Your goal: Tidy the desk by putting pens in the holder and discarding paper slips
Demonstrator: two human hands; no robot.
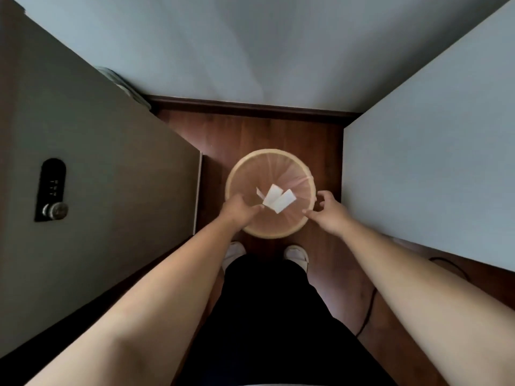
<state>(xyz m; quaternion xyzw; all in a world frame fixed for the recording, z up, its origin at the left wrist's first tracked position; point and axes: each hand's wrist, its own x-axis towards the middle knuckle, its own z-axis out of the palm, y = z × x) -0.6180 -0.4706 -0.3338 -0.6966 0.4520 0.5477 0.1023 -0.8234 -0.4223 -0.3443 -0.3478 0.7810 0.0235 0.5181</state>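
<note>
Just past the left hand's (239,208) fingertips, a few white paper slips (276,201) sit over the mouth of the round bin (278,234), which stands on the wood floor between the person's shoes and the back wall. Left hand is partly curled, fingers pointing toward the slips; cannot tell whether a corner of one slip is still pinched or whether they are free, since the fingertips and paper edge meet in the view. Right hand (328,215) hovers at the bin's right rim, fingers spread loose and curved, holding nothing. Slips look fanned out, inside the rim outline and ahead of both hands; whether they are mid-air or lying on the liner cannot be told. Step in hand: discarding the paper slips, apparently at the point of release. Pens and holder are not in view, so that part cannot be judged. Next move likely calls for opening the left fingers fully if any slip clings, checking nothing lands outside the rim, then pulling both hands back clear of the bin. A cabinet with a keypad lock (51,190) stands well off to the left hand's side.
</note>
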